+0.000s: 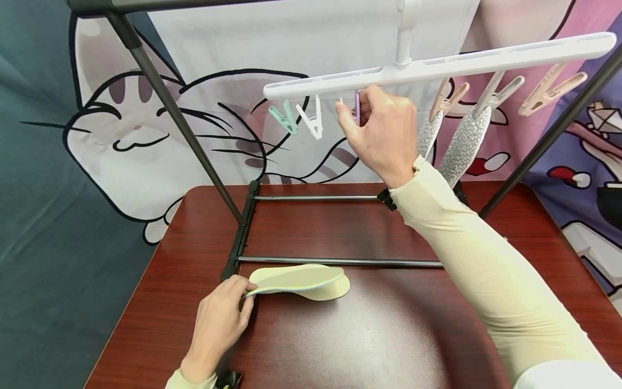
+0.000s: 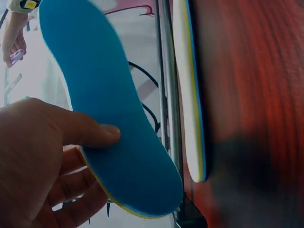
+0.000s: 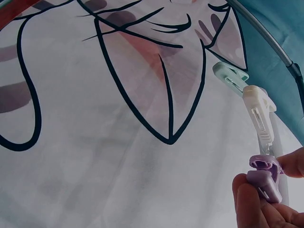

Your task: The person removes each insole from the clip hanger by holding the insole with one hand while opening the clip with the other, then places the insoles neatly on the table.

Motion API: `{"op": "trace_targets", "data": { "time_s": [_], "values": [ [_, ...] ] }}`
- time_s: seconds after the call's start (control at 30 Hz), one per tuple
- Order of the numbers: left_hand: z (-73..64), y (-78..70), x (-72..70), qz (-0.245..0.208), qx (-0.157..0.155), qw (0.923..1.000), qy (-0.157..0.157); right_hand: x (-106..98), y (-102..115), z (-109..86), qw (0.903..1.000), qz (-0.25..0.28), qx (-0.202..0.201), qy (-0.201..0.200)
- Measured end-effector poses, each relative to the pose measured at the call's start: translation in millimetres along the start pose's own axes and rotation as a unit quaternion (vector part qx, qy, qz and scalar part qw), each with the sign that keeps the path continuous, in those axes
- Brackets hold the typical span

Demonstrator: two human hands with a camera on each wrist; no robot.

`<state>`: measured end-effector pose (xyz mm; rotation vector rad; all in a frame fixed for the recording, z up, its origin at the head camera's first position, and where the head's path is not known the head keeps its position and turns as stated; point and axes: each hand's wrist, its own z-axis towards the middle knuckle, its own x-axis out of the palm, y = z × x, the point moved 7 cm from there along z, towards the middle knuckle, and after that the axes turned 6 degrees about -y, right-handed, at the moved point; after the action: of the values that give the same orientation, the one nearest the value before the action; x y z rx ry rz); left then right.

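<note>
My left hand (image 1: 218, 319) pinches one end of a pale yellow insole (image 1: 291, 279), whose blue underside faces the left wrist camera. A second insole (image 2: 190, 95) lies on the table just beyond it, partly covered in the head view. Up at the white hanger bar (image 1: 340, 82), my right hand (image 1: 384, 132) pinches a purple clothespin (image 3: 263, 178) between thumb and fingers. Beside that clothespin hang a white clothespin (image 1: 312, 118) and a green clothespin (image 1: 285, 117), both with nothing in them.
Farther right on the bar, a pink clothespin (image 1: 448, 100) and a white one (image 1: 497, 94) hold grey speckled flat pieces (image 1: 466, 143). Another pink clothespin (image 1: 549, 92) hangs at the end. A dark metal rack frame (image 1: 182, 119) stands on the reddish-brown table (image 1: 369, 335).
</note>
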<state>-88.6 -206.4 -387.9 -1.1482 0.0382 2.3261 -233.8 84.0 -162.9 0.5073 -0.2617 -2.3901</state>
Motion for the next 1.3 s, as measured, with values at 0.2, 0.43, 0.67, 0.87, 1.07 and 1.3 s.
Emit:
{"op": "trace_targets", "data": {
  "time_s": [0.2, 0.43, 0.67, 0.87, 1.07, 1.3],
  "values": [
    [-6.2, -1.3, 4.3, 0.002, 0.014, 0.9995, 0.027, -0.6, -1.1, -0.2, 1.0, -0.002, 0.0, -0.001],
    [-11.5, -3.3, 6.0, -0.004, 0.023, 0.9988, 0.044, -0.2, -1.1, -0.9, 1.0, 0.001, 0.001, 0.002],
    [-15.3, -5.2, 6.9, -0.009, 0.033, 0.9983, 0.047, 1.6, -0.3, -1.3, 1.0, 0.007, 0.0, 0.004],
    [-17.8, -4.8, 7.9, -0.012, 0.035, 0.9983, 0.046, 1.2, -2.5, -1.0, 0.9999, 0.01, -0.001, 0.003],
    [-19.1, -4.4, 8.9, -0.013, 0.034, 0.9981, 0.05, -0.3, -4.0, -1.0, 1.0, 0.009, 0.0, -0.002],
    [-22.2, -2.9, 11.6, -0.016, 0.029, 0.9973, 0.065, -0.5, -5.2, -1.5, 0.9999, 0.01, 0.003, -0.001]
  ]
}}
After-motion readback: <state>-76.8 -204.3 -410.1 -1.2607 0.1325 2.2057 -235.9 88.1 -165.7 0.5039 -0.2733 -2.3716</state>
